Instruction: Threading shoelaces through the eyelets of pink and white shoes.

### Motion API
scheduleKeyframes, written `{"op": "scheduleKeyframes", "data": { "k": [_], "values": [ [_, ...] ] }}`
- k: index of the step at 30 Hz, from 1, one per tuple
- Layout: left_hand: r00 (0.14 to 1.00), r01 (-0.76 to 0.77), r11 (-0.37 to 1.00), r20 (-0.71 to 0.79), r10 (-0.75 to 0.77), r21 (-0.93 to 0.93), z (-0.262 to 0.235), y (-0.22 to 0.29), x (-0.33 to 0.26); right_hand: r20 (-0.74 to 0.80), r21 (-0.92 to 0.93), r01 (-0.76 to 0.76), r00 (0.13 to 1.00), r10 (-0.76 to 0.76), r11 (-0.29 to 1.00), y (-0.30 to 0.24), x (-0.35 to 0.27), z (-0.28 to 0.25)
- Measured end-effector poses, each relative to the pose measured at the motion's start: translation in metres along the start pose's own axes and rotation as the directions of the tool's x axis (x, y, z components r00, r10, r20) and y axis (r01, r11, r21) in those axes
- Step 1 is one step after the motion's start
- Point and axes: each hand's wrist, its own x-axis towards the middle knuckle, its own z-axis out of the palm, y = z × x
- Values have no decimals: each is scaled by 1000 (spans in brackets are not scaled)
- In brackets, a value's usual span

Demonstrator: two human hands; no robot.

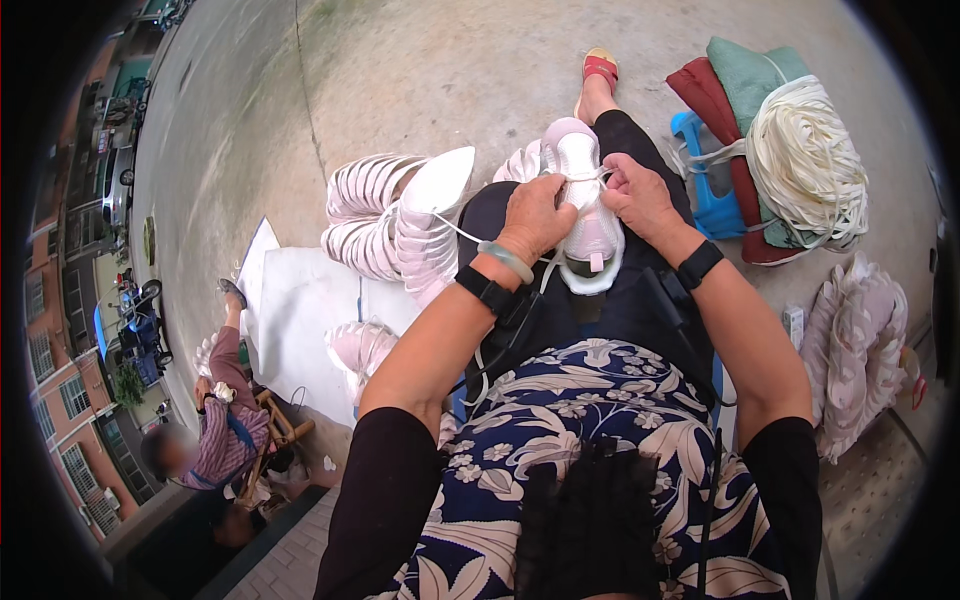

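A pale pink and white sneaker (pixel 592 235) lies along my thighs, its heel loop toward me. A white shoelace (pixel 583 178) crosses its tongue. My left hand (pixel 538 212) presses at the left side of the lacing, fingers curled in around the lace. On the other side, my right hand (pixel 642 200) pinches the lace between thumb and fingers. A loose lace length hangs past my left wrist. Just beyond my left hand, more pink shoe pieces (pixel 515 163) show partly behind the sneaker.
Stacked pink-and-white shoe uppers (pixel 365 215) stand left on the ground, near a white sheet (pixel 300 310). At right, a bundle of white laces (pixel 805 150) rests on folded cloth (pixel 755 75) over a blue stool (pixel 712 190). More uppers (pixel 860 350) lie near right. Another person (pixel 225 430) sits far left.
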Motion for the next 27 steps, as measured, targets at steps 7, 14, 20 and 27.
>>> {"op": "scheduleKeyframes", "data": {
  "k": [7,14,20,27],
  "values": [
    [970,232,972,80,-228,-41,-2,-10,27,2,38,-13,1000,13,999,3,0,0],
    [922,386,917,67,-381,-99,4,-17,49,5,70,8,1000,-9,998,7,2,2],
    [901,420,776,117,-417,-471,-13,-11,32,11,91,73,997,-74,993,4,-1,-1],
    [839,510,446,311,-446,-736,-25,10,10,3,82,76,997,-77,994,4,-2,0]
  ]
}}
